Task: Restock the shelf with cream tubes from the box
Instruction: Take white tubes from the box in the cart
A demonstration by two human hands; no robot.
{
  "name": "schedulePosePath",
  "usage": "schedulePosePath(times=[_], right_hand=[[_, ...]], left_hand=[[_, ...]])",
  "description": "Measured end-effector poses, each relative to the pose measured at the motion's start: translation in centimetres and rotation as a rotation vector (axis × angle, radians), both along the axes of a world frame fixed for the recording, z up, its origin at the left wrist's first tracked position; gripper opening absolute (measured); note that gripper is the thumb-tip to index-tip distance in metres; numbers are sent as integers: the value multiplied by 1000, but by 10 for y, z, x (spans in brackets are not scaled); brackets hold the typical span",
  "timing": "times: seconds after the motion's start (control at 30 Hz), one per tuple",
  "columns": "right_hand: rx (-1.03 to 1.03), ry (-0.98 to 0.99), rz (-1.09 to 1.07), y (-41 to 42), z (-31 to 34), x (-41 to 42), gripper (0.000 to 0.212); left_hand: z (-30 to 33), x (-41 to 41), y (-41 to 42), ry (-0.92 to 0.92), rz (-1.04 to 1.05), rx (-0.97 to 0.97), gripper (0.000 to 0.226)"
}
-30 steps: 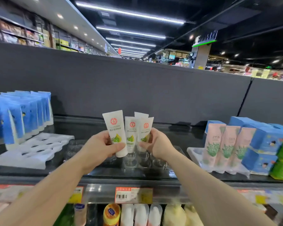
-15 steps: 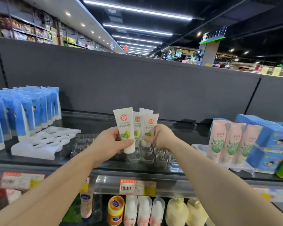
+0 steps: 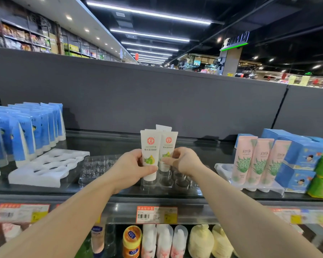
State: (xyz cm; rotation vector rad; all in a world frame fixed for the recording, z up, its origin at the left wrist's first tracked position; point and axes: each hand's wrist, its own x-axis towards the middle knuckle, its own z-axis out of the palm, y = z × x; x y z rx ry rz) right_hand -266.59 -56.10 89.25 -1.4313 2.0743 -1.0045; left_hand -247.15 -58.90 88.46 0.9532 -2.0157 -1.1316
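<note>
White cream tubes stand upright over a clear tray on the shelf. Left hand grips the front tube; right hand pinches the tube behind it.

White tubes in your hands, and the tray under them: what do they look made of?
White tubes: seemingly soft matte plastic, with flat crimped tops and printed labels; the left hand grips one, the right hand holds another. Tray: clear glossy plastic by its look, see-through with round sockets catching glare. Neither can be confirmed by sight alone.
</note>
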Motion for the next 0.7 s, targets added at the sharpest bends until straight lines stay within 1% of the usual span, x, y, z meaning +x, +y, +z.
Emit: schedulePosePath(times=[0.07, 0.1, 0.13, 0.17, 0.2, 0.23, 0.33, 0.4, 0.43, 0.5, 0.53, 0.6, 0.7], right_hand=[[-213, 8, -97, 14, 11, -1, 37], [-285, -21, -87, 21, 17, -2, 36], [-298, -81, -13, 28, 25, 0, 34], [-258, -144, 91, 34, 30, 4, 33], [-206, -181, 178, 37, 31, 9, 33], [-176, -178, 214, 37, 28, 12, 33], [-241, -205, 122, 37, 23, 8, 25], [-265, -207, 49, 39, 27, -5, 18], [-267, -152, 6, 39, 29, -14, 16], [-251, -39, -71, 36, 30, -27, 21], [-239, -16, -85, 32, 27, -31, 24], [-208, 20, -70, 24, 17, -31, 24], [-187, 56, -65, 15, 1, -26, 25]], left_hand=[[6, -5, 0, 46, 22, -2, 33], [10, -9, 0, 71, 27, -7, 34], [14, -14, 2, 97, 26, -14, 36], [17, -20, 4, 125, 11, -29, 38], [20, -26, 6, 158, -13, -44, 39], [20, -33, 8, 173, -35, -67, 40], [18, -42, 12, 133, -54, -101, 41], [14, -37, 10, 22, -35, -137, 51], [12, -32, 8, -81, -25, -194, 53], [8, -22, 6, -300, -44, -296, 48], [6, -18, 5, -383, -60, -312, 46], [1, -14, 3, -447, -73, -295, 43], [-2, -12, 0, -450, -63, -284, 44]])
